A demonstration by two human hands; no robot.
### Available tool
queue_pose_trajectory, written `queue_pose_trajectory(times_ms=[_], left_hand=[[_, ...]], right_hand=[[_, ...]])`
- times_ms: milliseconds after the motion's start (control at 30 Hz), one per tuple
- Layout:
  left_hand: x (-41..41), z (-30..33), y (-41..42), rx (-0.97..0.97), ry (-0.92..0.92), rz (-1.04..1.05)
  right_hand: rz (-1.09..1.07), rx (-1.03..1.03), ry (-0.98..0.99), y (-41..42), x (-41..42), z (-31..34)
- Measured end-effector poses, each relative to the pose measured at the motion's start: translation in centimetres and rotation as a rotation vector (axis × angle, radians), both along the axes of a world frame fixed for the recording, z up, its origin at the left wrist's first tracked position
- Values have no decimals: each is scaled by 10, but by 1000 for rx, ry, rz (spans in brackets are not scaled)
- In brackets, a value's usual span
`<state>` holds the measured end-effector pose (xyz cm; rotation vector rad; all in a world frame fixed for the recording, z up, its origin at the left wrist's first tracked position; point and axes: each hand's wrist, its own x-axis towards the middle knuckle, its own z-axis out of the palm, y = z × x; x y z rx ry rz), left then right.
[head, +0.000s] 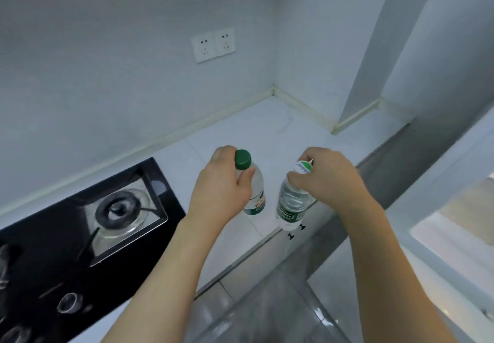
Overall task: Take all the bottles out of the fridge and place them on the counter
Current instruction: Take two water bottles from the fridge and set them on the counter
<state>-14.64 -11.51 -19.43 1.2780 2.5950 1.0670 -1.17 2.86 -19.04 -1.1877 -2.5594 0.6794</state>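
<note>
Two clear plastic bottles over the white marble-look counter, one per hand. Left hand closed around the neck of the clear plastic bottle with the dark green cap; upright, base at or just above the counter, contact not clear. White label with green and red print on the lower body, text too small to read. Seemingly filled with clear liquid, level hard to judge. Right hand pinching the shoulder and neck of the ribbed clear plastic bottle with the white-and-green printed cap; tilted, base hanging past the counter's front edge, dark green label band low on the body. Clear liquid inside, level also unclear. Bottles apart, a bare strip of counter between them.

Black glass gas hob to the left, cut off by the frame; one burner with its pan support fully seen, two round knobs at the lower left blurred. Two white wall sockets side by side above the counter. Two small dark cabinet handles just below the counter edge, partly hidden behind the tilted bottle. Forearms bare, running out of the bottom of the frame.
</note>
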Motion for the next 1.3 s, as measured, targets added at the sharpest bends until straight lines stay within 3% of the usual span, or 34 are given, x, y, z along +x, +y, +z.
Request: queue_pose_trajectory(times_ms=[333,600,1133,1300], left_hand=[[-39,13,-134,-6,10,304],[-57,28,-297,32,28,519],[-39,16,-586,61,46,882],[-27,16,-643,46,39,963]], right_hand=[[318,19,46,-99,-94,6],[564,100,49,-247,-157,26],[972,163,82,-531,-211,29],[1063,153,70,-594,-215,28]])
